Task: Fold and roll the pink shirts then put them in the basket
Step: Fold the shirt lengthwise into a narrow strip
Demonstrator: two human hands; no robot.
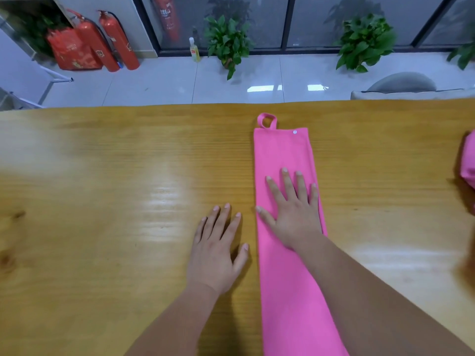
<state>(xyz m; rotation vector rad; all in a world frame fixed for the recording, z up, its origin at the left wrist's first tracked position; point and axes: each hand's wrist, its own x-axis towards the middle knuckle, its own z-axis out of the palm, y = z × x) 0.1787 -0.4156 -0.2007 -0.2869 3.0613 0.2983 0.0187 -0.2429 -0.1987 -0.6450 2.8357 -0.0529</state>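
A pink shirt lies folded into a long narrow strip on the wooden table, running from the near edge away from me, with a small loop and a white snap at its far end. My right hand rests flat on the strip's middle, fingers spread. My left hand lies flat on the bare wood just left of the strip, holding nothing. More pink cloth shows at the far right edge. No basket is in view.
Beyond the table's far edge is a tiled floor with two red fire extinguishers, a red bag, a small bottle and potted plants. A grey chair back stands at the far right.
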